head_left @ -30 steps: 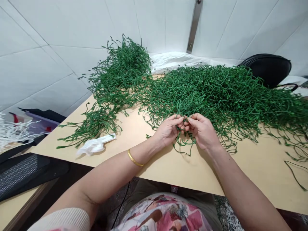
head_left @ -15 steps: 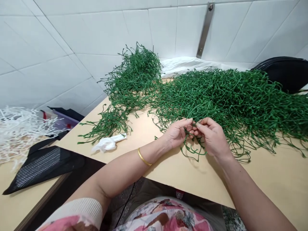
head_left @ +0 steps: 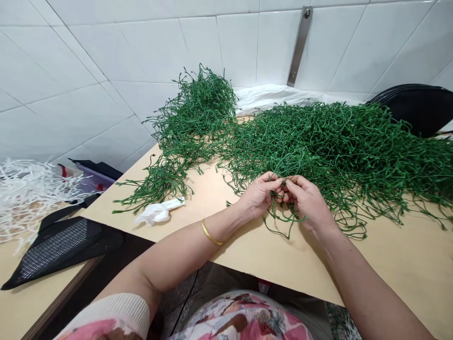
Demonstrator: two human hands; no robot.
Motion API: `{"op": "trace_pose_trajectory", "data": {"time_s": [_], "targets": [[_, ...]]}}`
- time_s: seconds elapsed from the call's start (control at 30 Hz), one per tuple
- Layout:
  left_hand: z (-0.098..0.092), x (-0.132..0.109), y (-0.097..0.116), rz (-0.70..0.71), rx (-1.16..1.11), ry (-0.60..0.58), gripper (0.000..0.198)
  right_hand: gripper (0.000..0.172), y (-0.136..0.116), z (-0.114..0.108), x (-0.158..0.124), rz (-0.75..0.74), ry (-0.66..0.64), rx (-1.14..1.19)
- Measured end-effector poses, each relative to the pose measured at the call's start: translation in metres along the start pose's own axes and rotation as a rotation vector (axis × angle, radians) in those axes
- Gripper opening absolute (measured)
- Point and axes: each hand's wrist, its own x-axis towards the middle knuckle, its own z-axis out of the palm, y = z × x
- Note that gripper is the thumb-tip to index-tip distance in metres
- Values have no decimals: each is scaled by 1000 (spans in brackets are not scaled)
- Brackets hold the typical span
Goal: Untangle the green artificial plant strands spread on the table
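Your left hand and right hand meet fingertip to fingertip, pinching green stems at the edge of the tangled heap on the table, where a hard tug could snag and drag the mass, and your fingers hide exactly which strands are held.
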Motion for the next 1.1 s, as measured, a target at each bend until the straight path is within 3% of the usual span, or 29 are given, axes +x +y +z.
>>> {"op": "trace_pose_trajectory", "data": {"time_s": [0.23,0.53,0.67,0.83,1.1], "targets": [[0,0,0,1,45,-14,23,16,0,-1,1,-6,-38,34],[1,0,4,-62,59,54,25,23,-1,-3,3,19,45,119],[2,1,2,-48,98,50,29,17,0,-3,3,-55,17,24],[2,1,-2,22,135,104,27,14,4,-4,3,-98,87,-101],[3,1,0,29,80,114,28,13,2,-3,1,-167,98,-17]]}}
